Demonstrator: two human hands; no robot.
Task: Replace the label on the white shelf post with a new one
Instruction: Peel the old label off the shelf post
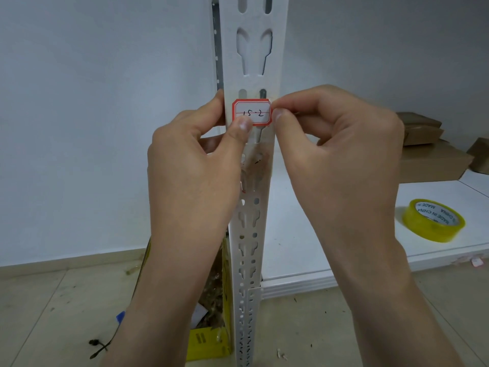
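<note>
A red-bordered label (252, 113), handwritten "15-2", lay flat against the front of the white shelf post (254, 62), over a slot. The left hand (190, 165) clasped the post, fingers behind it, thumb pressing the label's lower left corner. The right hand (336, 144) pinched the label's right edge between thumb and forefinger. Red scraps clung to the post below, so this was probably the new label being positioned. Smoothing it flat likely came next. A tape roll (434, 221) sat on the shelf to the right.
</note>
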